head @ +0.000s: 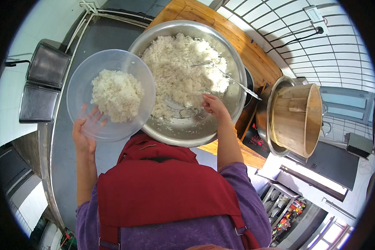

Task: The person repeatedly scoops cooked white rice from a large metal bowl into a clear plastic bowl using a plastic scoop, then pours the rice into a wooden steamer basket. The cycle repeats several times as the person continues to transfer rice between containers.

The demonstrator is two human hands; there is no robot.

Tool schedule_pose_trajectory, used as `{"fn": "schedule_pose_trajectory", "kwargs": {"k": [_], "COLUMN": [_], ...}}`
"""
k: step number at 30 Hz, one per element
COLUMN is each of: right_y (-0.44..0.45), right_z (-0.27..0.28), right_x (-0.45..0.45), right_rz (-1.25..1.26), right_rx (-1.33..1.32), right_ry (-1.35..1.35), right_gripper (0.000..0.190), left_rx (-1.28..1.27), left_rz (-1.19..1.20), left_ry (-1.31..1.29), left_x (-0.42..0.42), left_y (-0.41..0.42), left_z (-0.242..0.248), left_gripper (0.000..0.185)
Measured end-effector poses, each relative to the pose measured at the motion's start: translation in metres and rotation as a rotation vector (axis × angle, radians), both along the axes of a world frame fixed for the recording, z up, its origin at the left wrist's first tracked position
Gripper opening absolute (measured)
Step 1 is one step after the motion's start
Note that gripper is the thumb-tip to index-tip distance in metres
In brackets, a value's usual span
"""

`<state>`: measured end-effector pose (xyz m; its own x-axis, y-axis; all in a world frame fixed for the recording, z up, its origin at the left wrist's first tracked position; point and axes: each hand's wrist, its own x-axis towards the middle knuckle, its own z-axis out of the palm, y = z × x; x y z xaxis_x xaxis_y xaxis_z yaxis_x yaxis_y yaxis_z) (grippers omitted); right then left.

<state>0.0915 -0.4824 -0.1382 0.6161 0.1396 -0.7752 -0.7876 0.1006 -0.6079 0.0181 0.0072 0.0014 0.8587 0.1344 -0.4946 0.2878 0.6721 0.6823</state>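
My left hand (86,134) holds a translucent plastic bowl (81,75), thumb at the rim and fingers showing through from beneath. A mound of cooked white rice (117,95) lies in that bowl, which overlaps the left rim of a large stainless steel basin (190,132). Much more cooked rice (181,62) fills the basin's far side. Low in the basin, my right hand (214,106) has its fingers curled around what looks like a clear plastic utensil (175,104), partly hidden by rice. A metal spoon or fork (242,87) leans from the rice over the right rim.
The basin stands on a wooden table (203,12). To the right are an induction cooker (256,137) with a lit panel and a wooden steamer barrel (292,115) in a metal pan. A power cord (295,40) runs along the tiled wall. Two metal trays (39,103) hang at left.
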Motion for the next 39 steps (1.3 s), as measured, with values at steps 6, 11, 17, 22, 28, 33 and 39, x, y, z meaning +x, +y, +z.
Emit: {"fn": "schedule_pose_trajectory", "kwargs": {"k": [6, 11, 17, 22, 28, 33, 39], "right_y": [0.020, 0.014, 0.026, 0.087, 0.079, -0.028, -0.032], "right_z": [-0.009, 0.028, 0.122, 0.158, 0.190, 0.116, 0.064], "right_x": [-0.006, -0.016, -0.015, -0.021, -0.029, -0.028, -0.029], "right_rz": [-0.120, -0.096, -0.054, 0.280, 0.228, 0.485, 0.541], "right_rx": [0.223, 0.337, 0.175, -0.269, -0.781, -1.044, -0.800], "right_ry": [0.059, -0.001, -0.131, -0.542, -0.668, -0.557, -0.219], "right_gripper": [0.034, 0.033, 0.033, 0.032, 0.028, 0.025, 0.028], "left_rx": [0.095, 0.203, 0.263, 0.193, 0.030, 0.045, 0.039], "left_rz": [-0.048, -0.108, -0.187, -0.290, -0.282, -0.204, -0.094], "left_ry": [0.003, 0.031, 0.089, 0.097, 0.093, 0.009, -0.019], "left_x": [0.000, 0.000, 0.006, 0.023, 0.031, 0.025, 0.015], "left_y": [-0.005, -0.020, -0.046, -0.071, -0.090, -0.070, -0.025], "left_z": [0.003, 0.008, -0.003, -0.034, -0.039, -0.031, 0.000], "left_gripper": [0.066, 0.067, 0.070, 0.068, 0.064, 0.064, 0.065]}}
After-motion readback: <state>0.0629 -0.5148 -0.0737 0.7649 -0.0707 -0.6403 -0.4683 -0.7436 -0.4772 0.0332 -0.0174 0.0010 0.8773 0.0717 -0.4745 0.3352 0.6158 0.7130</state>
